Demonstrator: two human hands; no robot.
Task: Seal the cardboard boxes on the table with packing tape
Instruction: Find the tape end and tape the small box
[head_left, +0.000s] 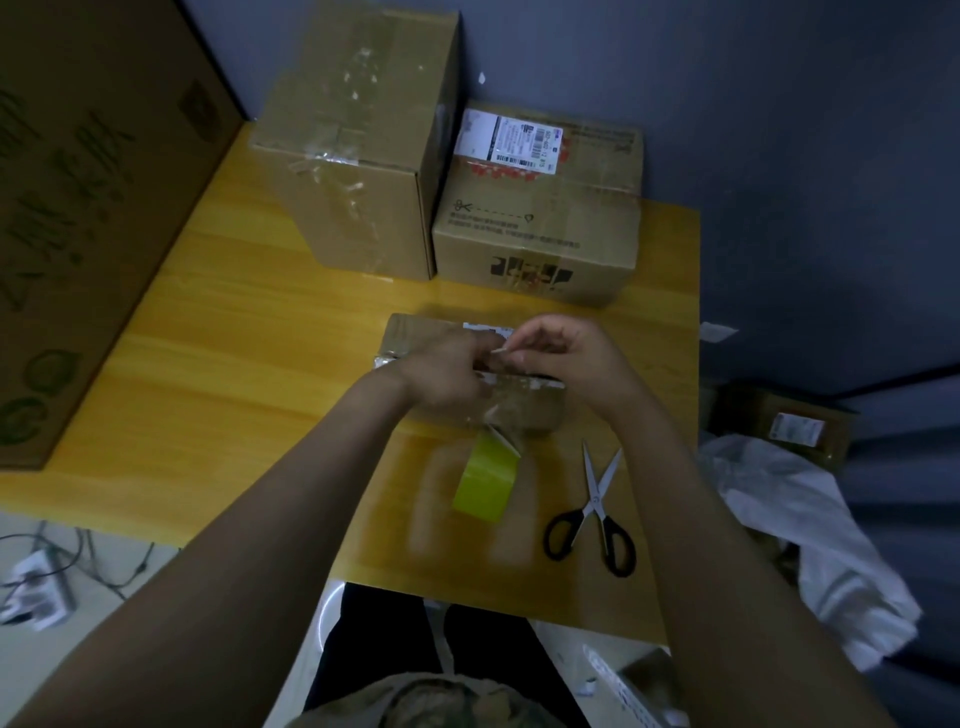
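- Head view, centre of the frame: a small cardboard box (524, 410) lies flat on the yellow table (234, 364), its long axis running left to right across the picture. Both hands meet over its top.
- The right hand (571, 358) has its fingers curled and its fingertips (511, 353) nip a thin pale strip of tape (500, 351) just above the box lid.
- The left hand (441, 374) shows me only its back. The fingers bend in toward the same spot, but I cannot tell whether they grip the strip or just press the lid.
- Just below the box, between the two forearms, the yellow-green tape roll (485, 480) lies on the table. Its loose end seems to climb the box's near side, though blur makes that unsure.
- What matters next, I'd say, is that the strip sits at the fingertips, right over the lid. It would need laying along or across the lid and smoothing flat.
- The roll lies straight down-frame from the hands, a touch nearer the left one. The scissors (592, 514) lie at lower right, jaws apart, beside the right forearm, so that hand is better placed to cut.
- Upper centre of the frame: a tall box (358, 156) and a labelled box (540, 228) stand side by side, touching, well apart from the hands. Both show shiny tape on their tops already.
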